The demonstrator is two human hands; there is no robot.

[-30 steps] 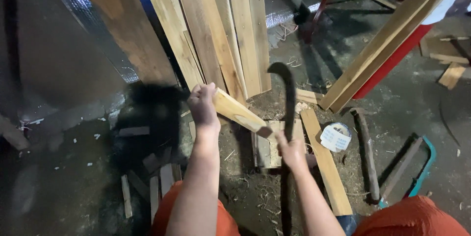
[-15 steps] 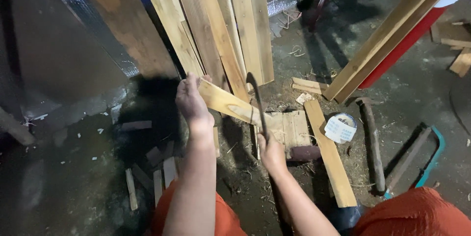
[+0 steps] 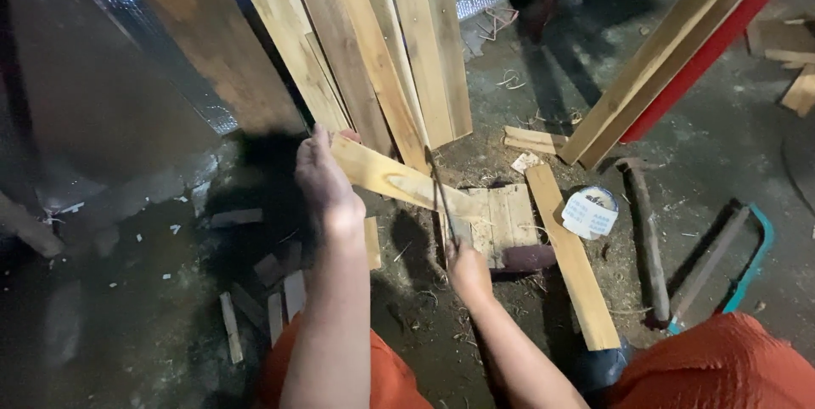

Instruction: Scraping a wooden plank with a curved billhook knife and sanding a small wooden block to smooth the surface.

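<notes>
Plank (image 3: 399, 181), pale wood, lies slanted with its lower end on a small slatted block (image 3: 501, 218) on the dirt floor. Left hand (image 3: 323, 184) has its fingers wrapped around the plank's raised end. Right hand (image 3: 467, 273) is clenched on a dark blade (image 3: 440, 192) set against the plank's edge.

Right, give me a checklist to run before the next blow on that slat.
1. Left hand grips the slat at its raised end: ok.
2. Right hand closed on the blade's handle: ok.
3. Blade meets the slat: it crosses it, but contact cannot be told.
4. Left fingers apart from the blade: ok.
5. Slat's low end rests on the wooden block: ok.
6. Ground around the block free of loose things: not ok, offcuts and a tape roll lie close.
</notes>
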